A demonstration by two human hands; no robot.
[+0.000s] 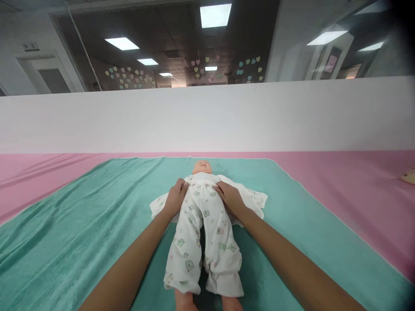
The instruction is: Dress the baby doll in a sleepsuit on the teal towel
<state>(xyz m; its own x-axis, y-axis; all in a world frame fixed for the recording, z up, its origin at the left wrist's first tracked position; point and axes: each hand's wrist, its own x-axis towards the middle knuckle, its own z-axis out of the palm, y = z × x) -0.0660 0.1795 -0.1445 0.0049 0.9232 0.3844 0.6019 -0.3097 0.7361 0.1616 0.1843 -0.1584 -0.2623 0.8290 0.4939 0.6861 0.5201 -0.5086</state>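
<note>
A baby doll [202, 166] lies on its back on a teal blanket [81, 224], head away from me. It wears white printed trousers [202, 233] and lies on an open white top [256, 199]. My left hand [175, 198] grips the trousers' waistband at the doll's left-of-picture hip, fingers curled over the cloth. My right hand [229, 197] holds the waistband on the other hip in the same way. The doll's bare feet show at the bottom edge.
The blanket covers a pink sheet [340, 181] that stretches to both sides. A white wall panel [207, 116] runs behind, with glass above it. A small pale object [409, 176] lies at the far right edge.
</note>
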